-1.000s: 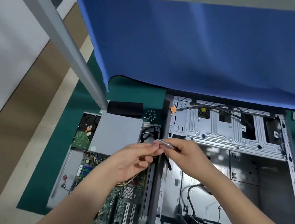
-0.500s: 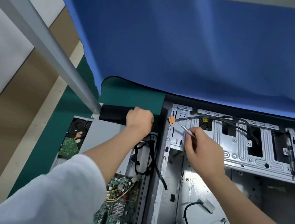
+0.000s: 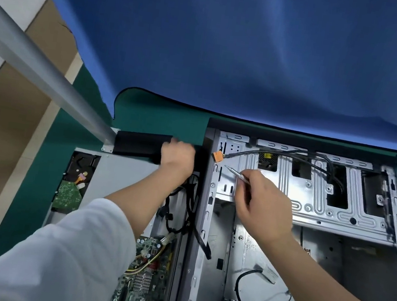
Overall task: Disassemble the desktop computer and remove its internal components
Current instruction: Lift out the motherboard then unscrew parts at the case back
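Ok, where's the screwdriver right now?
In the head view, the screwdriver is in the right hand, over the left end of the case's drive cage; its tip points up-left toward the orange connector.

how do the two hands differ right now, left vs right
The left hand reaches to the flat black box lying on the green mat outside the case, its fingers curled at the box's edge; the right hand hangs over the open grey metal computer case. The right hand pinches a slim silver screwdriver, tip pointing left; the left holds no tool. Both wear white sleeves.
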A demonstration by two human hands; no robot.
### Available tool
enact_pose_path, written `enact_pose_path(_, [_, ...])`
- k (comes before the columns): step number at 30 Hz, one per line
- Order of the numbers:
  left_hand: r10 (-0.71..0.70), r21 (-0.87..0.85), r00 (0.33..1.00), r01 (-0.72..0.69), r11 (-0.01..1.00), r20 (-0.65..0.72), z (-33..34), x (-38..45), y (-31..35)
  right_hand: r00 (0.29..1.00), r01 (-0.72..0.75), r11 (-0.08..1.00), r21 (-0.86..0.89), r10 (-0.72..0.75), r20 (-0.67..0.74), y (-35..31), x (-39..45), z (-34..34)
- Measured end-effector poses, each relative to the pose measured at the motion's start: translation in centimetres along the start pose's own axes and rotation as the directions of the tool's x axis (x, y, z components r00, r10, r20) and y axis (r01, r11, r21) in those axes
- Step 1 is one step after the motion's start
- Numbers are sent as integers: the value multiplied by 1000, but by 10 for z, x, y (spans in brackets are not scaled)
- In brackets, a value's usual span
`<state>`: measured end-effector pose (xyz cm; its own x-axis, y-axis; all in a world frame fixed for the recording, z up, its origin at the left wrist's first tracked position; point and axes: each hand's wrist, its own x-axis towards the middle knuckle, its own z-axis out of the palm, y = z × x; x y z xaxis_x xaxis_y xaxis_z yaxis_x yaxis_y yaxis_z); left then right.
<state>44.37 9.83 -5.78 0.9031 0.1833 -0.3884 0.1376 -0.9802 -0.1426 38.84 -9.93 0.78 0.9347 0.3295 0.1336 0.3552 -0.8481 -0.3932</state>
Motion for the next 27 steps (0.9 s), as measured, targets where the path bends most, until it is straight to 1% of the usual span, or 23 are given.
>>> enact_pose_path(6, [-14,-25,1000,14,1000,5,1,0,0,1000,16,1000,-1,-16,-11,1,0,1])
enact_pose_path(10, [-15,-108,1000,16,994,7,-8,-7,-1,999,22,1000,-9,-22,-28,1,-1,1])
enact_pose_path(11, [-15,-156,1000,14,988,-9,-11,-11,-4,999,25,1000,-6,-26,-28,1,-2,1])
enact_pose_path(13, [-32,-321,996,2,947,-86,-17,-22,-15,999,19,1000,10,-19,-30,0,-1,1])
enact_pose_path(15, [-57,-506,983,-40,862,-176,-23,-40,-30,999,-1,999,42,2,-33,-1,-1,-1])
enact_pose_path(16, [-67,-572,974,-70,817,-216,-26,-51,-37,999,-19,998,64,21,-27,-2,-1,-3])
enact_pose_path(18, [-82,-694,961,-131,708,-265,-32,-72,-48,995,-95,982,163,93,20,-3,-1,-8])
enact_pose_path(19, [-97,-755,955,-155,637,-278,-37,-83,-53,988,-151,955,256,142,54,-4,0,-11])
enact_pose_path(21, [-129,-860,954,-178,478,-270,-49,-103,-57,968,-252,839,482,215,132,-17,3,-17])
enact_pose_path(22, [-121,-908,963,-182,376,-243,-55,-113,-56,961,-278,765,580,223,167,-29,4,-20])
enact_pose_path(24, [-24,-981,986,-161,111,-164,-63,-131,-49,959,-284,646,709,191,210,-56,2,-22])
enact_pose_path(25, [33,-992,991,-128,-21,-128,-66,-139,-42,959,-284,597,750,163,233,-70,-1,-22])
enact_pose_path(26, [59,-986,993,-88,-141,-98,-67,-146,-35,956,-291,553,781,140,257,-82,-4,-20])
enact_pose_path(27, [55,-964,996,-48,-262,-64,-67,-153,-30,951,-306,513,802,131,280,-92,-7,-18])
